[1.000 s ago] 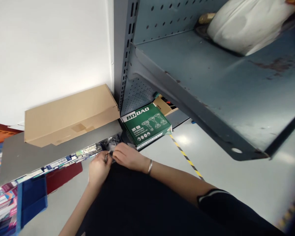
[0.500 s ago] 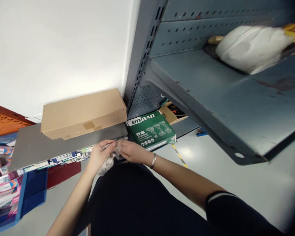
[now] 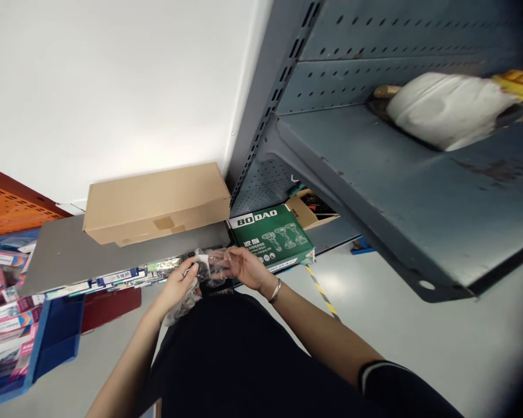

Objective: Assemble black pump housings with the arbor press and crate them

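Both hands have risen since a second ago, now working together just under the front edge of the grey shelf (image 3: 70, 255). Going left to right: the left hand (image 3: 177, 285) is pinching a clear plastic packet (image 3: 209, 267) with crumpled wrap trailing below, and the right hand (image 3: 244, 268) is gripping its other end. Judging by this, the packet is being opened or sorted; next calls for a steady two-handed pull. Open floor (image 3: 418, 342) is lying rightward, below the blue shelf (image 3: 418, 191) edge.
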